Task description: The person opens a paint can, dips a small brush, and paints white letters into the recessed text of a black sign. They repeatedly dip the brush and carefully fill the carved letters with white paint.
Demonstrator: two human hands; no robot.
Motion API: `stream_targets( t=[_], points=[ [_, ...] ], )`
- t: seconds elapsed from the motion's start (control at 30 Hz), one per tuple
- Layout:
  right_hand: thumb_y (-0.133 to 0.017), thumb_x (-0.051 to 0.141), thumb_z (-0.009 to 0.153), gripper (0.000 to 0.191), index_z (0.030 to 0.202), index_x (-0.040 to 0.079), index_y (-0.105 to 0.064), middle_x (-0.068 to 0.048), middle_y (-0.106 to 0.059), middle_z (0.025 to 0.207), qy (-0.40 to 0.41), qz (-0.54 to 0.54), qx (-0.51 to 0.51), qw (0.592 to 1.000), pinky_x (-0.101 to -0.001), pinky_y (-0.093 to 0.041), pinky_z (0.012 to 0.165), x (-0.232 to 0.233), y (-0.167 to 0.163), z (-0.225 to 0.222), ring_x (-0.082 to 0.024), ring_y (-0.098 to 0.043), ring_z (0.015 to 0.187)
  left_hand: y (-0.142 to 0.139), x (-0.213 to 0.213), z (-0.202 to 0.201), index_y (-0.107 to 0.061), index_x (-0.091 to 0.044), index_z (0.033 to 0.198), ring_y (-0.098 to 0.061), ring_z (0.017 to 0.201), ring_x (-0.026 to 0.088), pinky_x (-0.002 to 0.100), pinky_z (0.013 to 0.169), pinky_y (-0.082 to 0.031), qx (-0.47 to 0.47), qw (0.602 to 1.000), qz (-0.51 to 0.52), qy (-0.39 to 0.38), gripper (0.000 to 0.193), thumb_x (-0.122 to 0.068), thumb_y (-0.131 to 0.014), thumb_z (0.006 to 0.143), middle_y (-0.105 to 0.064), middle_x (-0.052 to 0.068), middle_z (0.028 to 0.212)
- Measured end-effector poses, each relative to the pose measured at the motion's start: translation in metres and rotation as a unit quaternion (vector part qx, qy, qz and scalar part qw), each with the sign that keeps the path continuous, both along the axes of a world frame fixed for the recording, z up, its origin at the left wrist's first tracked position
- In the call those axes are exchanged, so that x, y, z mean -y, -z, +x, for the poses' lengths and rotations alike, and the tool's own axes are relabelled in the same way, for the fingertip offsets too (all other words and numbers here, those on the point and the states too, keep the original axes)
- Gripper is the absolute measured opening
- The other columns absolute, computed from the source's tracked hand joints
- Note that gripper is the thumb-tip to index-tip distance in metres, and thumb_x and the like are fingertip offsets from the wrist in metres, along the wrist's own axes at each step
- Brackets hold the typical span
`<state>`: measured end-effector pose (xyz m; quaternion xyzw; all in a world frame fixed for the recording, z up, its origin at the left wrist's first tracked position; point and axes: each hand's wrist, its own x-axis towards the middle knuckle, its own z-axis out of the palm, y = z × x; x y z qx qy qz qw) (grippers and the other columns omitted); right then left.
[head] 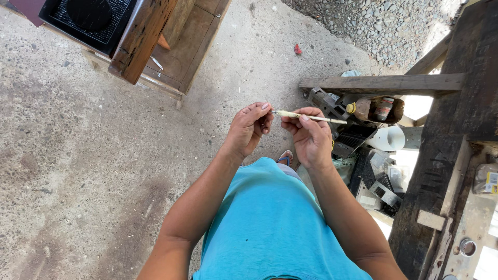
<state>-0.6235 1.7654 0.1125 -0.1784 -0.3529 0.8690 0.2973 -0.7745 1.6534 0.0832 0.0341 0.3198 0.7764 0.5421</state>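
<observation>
Nearest the camera is the person's turquoise shirt (270,228), with both bare forearms reaching up toward twelve o'clock over a concrete floor (78,155). The right hand (311,137) is closed around one thin, pale stick-like tool (306,116), pinching it between thumb and fingers so that it lies almost level, its long end pointing to three o'clock. The left hand (249,127) is curled at the tool's nine o'clock end, fingertips touching or pinching the small dark tip; whether it grips the tip or only steadies it cannot be told. It looks like the work is at the stage of fitting or cleaning that tip, and a next move would call for a fine, steady pinch with the stick kept level. One sandalled foot (285,157) shows just below the hands. At three to four o'clock lies a heap of scrap parts (373,171), with one white cylinder (386,139) and two bottles or jars (376,109) under one wooden plank (384,83). A dark timber bench (446,155) runs down the right edge. At eleven o'clock stands one wooden frame (155,41) carrying one black speaker box (88,18); gravel (373,26) lies at one o'clock.
</observation>
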Motion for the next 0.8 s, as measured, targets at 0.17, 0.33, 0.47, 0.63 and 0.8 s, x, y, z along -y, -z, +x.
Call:
stream_targets(
  t=[0.17,0.33,0.47,0.63,0.8],
  points=[
    [-0.054,0.014,0.109,0.017,0.119,0.001,-0.057,-0.021,-0.071,0.11,-0.035,-0.05,0.029,0.998,-0.0447,-0.059,0.096,-0.003,-0.004,-0.003,-0.031,-0.072,0.105,-0.002,-0.002,-0.003,-0.069,-0.007,0.097,-0.06,0.07,0.009,0.023,0.06,-0.046,-0.013,1.0,0.004,0.015,0.012,-0.019,-0.068,0.1,-0.068,0.002,0.082],
    [-0.059,0.009,0.107,0.015,0.12,0.001,-0.057,-0.021,-0.071,0.111,-0.028,-0.02,0.044,0.998,-0.0432,-0.06,0.095,0.001,-0.005,-0.005,-0.031,-0.073,0.105,-0.004,-0.002,-0.006,-0.068,-0.008,0.096,-0.058,0.068,0.009,0.023,0.059,-0.046,-0.002,0.999,-0.002,0.048,0.014,-0.022,-0.067,0.1,-0.068,0.001,0.081],
    [-0.059,0.008,0.107,0.015,0.12,0.0,-0.057,-0.021,-0.071,0.112,-0.023,0.01,0.039,0.999,-0.0449,-0.06,0.095,0.003,-0.002,-0.004,-0.031,-0.073,0.104,-0.005,-0.001,-0.006,-0.068,-0.008,0.094,-0.057,0.066,0.008,0.023,0.057,-0.045,-0.004,0.998,-0.013,0.053,0.018,-0.024,-0.066,0.102,-0.067,0.002,0.079],
    [-0.059,0.005,0.108,0.013,0.12,0.0,-0.056,-0.02,-0.07,0.113,0.004,0.045,0.024,0.999,-0.0447,-0.06,0.097,0.006,0.003,-0.004,-0.03,-0.072,0.107,-0.012,0.0,-0.003,-0.07,-0.004,0.101,-0.058,0.068,0.009,0.024,0.059,-0.047,-0.04,0.998,-0.038,0.031,0.023,-0.026,-0.065,0.103,-0.067,0.003,0.084],
    [-0.059,0.004,0.108,0.013,0.12,0.001,-0.057,-0.019,-0.071,0.113,0.04,0.082,0.029,0.995,-0.0447,-0.06,0.097,0.008,0.004,-0.003,-0.03,-0.072,0.107,-0.017,0.007,0.008,-0.071,-0.004,0.11,-0.061,0.073,0.008,0.023,0.063,-0.051,-0.004,0.999,-0.044,-0.019,0.033,-0.033,-0.059,0.1,-0.069,0.001,0.088]
  ],
)
